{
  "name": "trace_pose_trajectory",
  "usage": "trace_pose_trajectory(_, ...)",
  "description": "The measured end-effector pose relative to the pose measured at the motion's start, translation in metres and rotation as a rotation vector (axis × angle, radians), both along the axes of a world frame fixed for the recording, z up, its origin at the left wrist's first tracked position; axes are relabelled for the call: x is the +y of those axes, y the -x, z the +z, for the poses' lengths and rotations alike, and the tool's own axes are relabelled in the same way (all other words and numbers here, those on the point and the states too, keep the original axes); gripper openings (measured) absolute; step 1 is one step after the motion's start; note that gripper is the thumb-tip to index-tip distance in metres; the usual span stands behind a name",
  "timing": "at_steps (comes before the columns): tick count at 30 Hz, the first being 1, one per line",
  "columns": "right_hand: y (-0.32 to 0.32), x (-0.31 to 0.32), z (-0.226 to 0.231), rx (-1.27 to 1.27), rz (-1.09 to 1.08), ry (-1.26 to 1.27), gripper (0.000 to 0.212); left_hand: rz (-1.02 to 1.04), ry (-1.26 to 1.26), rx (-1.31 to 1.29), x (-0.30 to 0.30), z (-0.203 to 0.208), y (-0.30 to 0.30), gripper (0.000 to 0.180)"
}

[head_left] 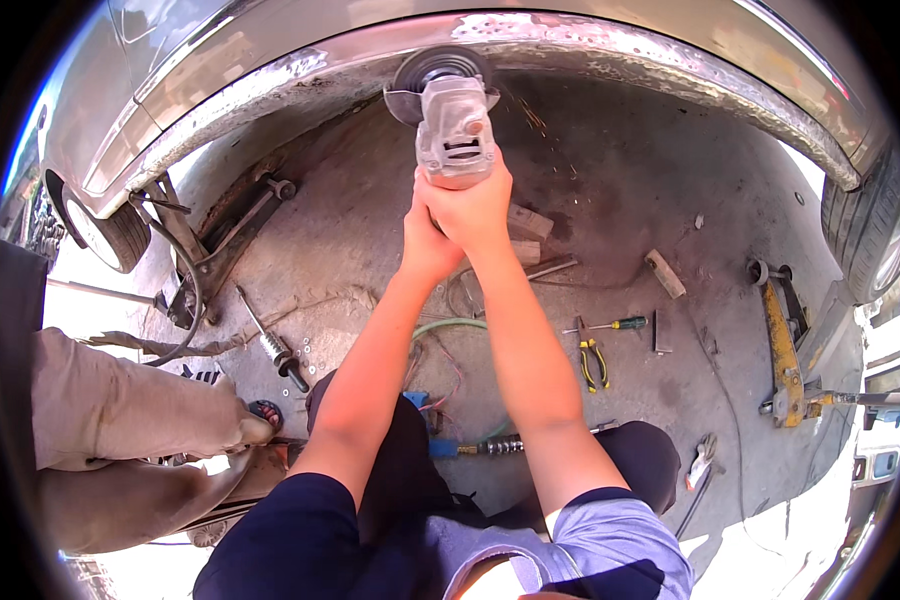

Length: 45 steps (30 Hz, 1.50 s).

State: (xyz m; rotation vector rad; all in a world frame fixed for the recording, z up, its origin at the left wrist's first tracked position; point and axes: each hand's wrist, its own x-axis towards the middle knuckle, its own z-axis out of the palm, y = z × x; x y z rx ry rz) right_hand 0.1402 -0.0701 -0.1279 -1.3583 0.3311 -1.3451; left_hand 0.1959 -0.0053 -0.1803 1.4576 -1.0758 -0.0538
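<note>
An angle grinder (pixel 455 125) with a dark round disc (pixel 442 66) and a metal guard is held out in front of me at arm's length. Around its body closes my right hand (pixel 477 205), above and overlapping my left hand (pixel 428 243), which also grips the tool's rear. Some fingers are hidden behind the grinder and the other hand. The disc is at the lower edge of a car's sill (pixel 560 38), where paint is worn to bare, patchy metal. Orange sparks (pixel 535 118) fly down to the right of the disc.
A dark floor jack (pixel 232 235) stands at left, a yellow one (pixel 785 350) at right. Pliers (pixel 593 362), a screwdriver (pixel 622 323), wood blocks (pixel 665 273) and a slide-hammer-like tool (pixel 273 345) lie on the concrete. Another person's leg (pixel 140 395) is at left; cables cross the floor.
</note>
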Motion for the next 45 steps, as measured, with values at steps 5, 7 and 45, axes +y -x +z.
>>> trace_pose_trajectory(5,0.031,-0.017,0.014,-0.204,0.120,-0.205,0.041,-0.029,-0.275,-0.051,-0.004,0.047,0.029,0.062)
trace_pose_trajectory(7,0.025,-0.016,0.008,-0.171,0.232,-0.279,0.041,-0.019,-0.151,-0.053,-0.001,0.026,0.014,0.065)
trace_pose_trajectory(45,-0.085,0.015,-0.034,-0.697,0.697,-0.246,0.054,0.534,-0.238,-0.802,0.057,0.039,-0.083,0.068)
